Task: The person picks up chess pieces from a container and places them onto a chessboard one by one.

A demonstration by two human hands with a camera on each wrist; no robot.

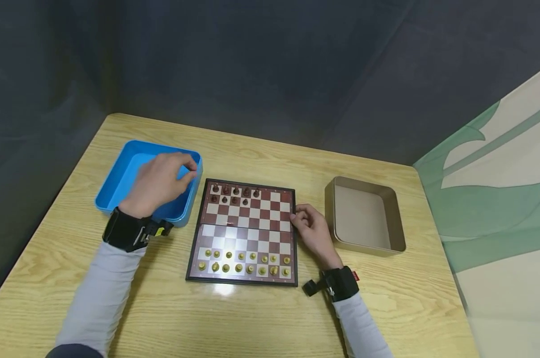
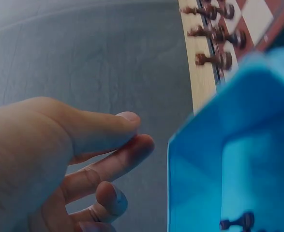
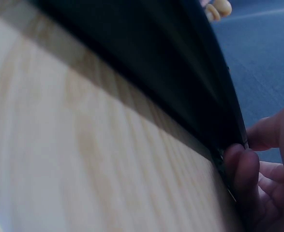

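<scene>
My left hand (image 1: pixel 160 181) is over the blue box (image 1: pixel 192 199), its thumb and index finger bent toward each other. In the left wrist view the left hand (image 2: pixel 79 159) shows thumb and index tips close together, with nothing visible between them. A dark chess piece (image 2: pixel 238 222) lies in the box. At the chessboard's (image 1: pixel 273 242) right edge, my right hand (image 1: pixel 314 231) pinches the frame; the right wrist view shows fingertips (image 3: pixel 248 169) against its side. Dark red pieces (image 1: pixel 236 191) stand in two rows at the board's far left; gold pieces (image 1: pixel 239 267) fill two near rows.
An open gold-coloured tin (image 1: pixel 363 214) stands right of the board, beyond my right hand. The light wooden table (image 1: pixel 252 318) ends at dark cloth (image 1: pixel 270 74) behind. A green and cream patterned cloth (image 1: pixel 498 199) is at the right.
</scene>
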